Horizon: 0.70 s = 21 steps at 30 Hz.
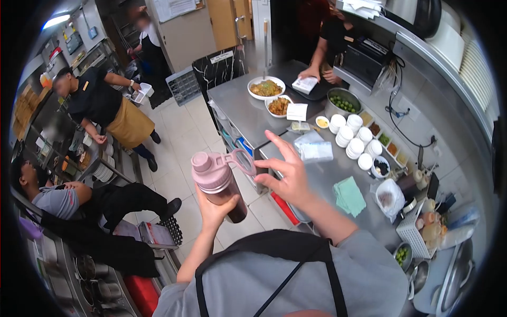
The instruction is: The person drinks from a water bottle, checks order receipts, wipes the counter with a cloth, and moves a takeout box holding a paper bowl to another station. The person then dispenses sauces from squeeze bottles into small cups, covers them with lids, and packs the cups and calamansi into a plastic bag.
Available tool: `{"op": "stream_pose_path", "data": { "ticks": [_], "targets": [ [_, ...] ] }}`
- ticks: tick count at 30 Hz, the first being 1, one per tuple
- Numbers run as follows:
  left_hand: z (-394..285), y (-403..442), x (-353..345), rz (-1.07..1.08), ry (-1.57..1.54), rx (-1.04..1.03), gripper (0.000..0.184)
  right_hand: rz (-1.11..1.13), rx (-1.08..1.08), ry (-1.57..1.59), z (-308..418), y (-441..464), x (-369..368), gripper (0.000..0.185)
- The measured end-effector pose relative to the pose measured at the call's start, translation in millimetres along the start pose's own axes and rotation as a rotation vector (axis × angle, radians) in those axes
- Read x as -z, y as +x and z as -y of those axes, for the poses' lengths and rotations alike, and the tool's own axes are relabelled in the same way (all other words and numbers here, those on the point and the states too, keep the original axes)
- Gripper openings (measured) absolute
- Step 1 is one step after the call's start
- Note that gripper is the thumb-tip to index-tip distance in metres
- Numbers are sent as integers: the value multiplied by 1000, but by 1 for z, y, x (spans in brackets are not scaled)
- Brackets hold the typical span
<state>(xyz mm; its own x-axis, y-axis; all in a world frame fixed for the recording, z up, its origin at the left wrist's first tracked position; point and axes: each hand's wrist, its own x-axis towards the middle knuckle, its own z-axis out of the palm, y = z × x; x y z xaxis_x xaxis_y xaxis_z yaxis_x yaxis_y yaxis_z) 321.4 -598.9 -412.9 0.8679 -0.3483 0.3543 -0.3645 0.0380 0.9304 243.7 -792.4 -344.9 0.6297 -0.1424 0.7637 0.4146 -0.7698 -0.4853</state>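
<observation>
My left hand point(211, 210) is wrapped around a water bottle point(236, 206) with a dark, see-through body and a pink lid point(210, 171). The bottle is held up in front of my chest, tilted a little. From the lid, a pink carry loop point(244, 160) sticks out to the right. My right hand point(288, 177) is beside that loop, fingers spread apart, with one or two fingertips at its edge. Whether they touch the loop I cannot tell.
On the steel counter point(240, 100) at right are two food dishes point(266, 89), stacked white cups point(345, 136), a green cloth point(349, 196) and a pot of limes point(342, 103). One person point(113, 98) stands at left; another point(39, 193) is below. A co-worker's hand point(310, 73) holds a white box.
</observation>
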Motion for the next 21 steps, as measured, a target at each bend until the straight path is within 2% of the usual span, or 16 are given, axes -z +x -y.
{"op": "stream_pose_path", "data": {
  "ticks": [2,4,6,7,10,11,14,17,21],
  "targets": [
    [1,0,5,15,-14,-33,85,95,55,-78,-1,-4,-4,43],
    [0,-4,6,46,-23,-26,84,37,-11,-49,24,3,-6,44],
    [2,-9,3,69,-38,-25,84,8,53,19,44,11,-15,54],
    [4,-12,1,78,-45,-49,83,44,126,-70,49,12,-24,65],
    [3,-21,-5,76,-50,-118,82,159,104,-43,59,5,-51,69],
    [11,-23,-5,78,-80,-97,82,91,121,-66,60,4,-58,65],
    [11,-25,-2,106,-90,-91,81,107,132,-29,60,4,-63,57],
    [-4,-26,-1,110,-252,-31,80,101,195,27,65,0,-67,51],
    [5,-32,12,270,-159,-44,81,123,216,69,66,3,-66,51]
  ]
}}
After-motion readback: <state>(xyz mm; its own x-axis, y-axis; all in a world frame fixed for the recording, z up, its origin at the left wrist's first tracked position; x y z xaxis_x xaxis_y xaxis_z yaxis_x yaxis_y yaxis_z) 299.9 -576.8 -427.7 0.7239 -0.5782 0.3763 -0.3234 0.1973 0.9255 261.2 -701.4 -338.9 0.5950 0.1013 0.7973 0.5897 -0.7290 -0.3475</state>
